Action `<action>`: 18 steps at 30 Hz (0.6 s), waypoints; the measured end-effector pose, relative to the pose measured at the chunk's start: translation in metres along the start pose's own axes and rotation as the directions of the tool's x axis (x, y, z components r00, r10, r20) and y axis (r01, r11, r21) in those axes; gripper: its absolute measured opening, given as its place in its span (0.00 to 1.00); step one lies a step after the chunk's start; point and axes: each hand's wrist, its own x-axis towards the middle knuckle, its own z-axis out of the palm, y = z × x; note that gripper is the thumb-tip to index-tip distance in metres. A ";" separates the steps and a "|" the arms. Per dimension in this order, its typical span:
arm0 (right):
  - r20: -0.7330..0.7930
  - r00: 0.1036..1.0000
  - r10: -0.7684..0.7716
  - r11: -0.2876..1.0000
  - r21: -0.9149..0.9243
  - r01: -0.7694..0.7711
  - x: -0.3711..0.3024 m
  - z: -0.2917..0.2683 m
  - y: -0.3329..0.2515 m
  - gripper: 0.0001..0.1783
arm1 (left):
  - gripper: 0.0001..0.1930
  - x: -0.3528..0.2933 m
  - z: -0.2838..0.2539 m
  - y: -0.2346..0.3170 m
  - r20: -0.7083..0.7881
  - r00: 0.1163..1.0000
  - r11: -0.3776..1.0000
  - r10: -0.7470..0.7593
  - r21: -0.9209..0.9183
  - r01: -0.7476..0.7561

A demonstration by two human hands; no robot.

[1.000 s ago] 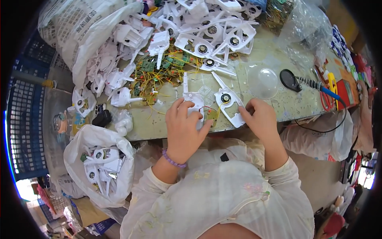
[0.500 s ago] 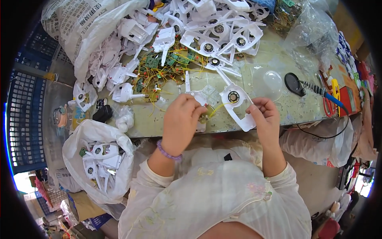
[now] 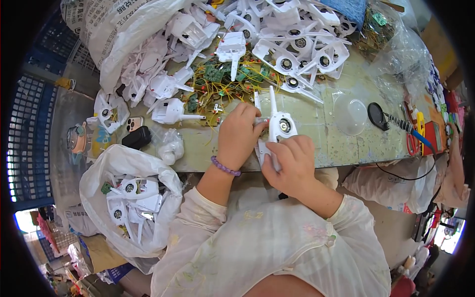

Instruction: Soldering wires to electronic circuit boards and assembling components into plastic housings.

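My right hand (image 3: 292, 163) grips a white plastic shell (image 3: 283, 125) with a round black speaker and a narrow handle pointing away from me. Under and beside it, at the table's front edge, lies a second white shell half (image 3: 262, 152), partly covered by my hands. My left hand (image 3: 237, 136) is curled at the left side of these shells, thumb and fingers pinched together; what they hold is hidden. Beyond my hands is a heap of green circuit boards with yellow wires (image 3: 217, 81). Similar white shells with speakers (image 3: 297, 44) are piled behind it.
A white bag (image 3: 170, 190) of shells hangs at the lower left. Near it are a phone (image 3: 134, 123), a black case (image 3: 137, 138) and a clear bag (image 3: 170, 148). On the right lie a clear dome (image 3: 350, 115), a black round lid (image 3: 377, 116) and a blue-handled soldering iron (image 3: 414, 129).
The speaker shell has moved left and turned upright over the other half, with my right hand following it. The wired board seen at my left fingers is now hidden. The whole view has shifted slightly.
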 end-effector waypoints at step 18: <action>0.012 0.970 -0.242 0.934 0.274 0.229 -0.022 -0.004 0.015 0.18 | 0.37 -0.023 -0.002 0.018 0.218 0.884 0.722 -0.413 -0.513 0.464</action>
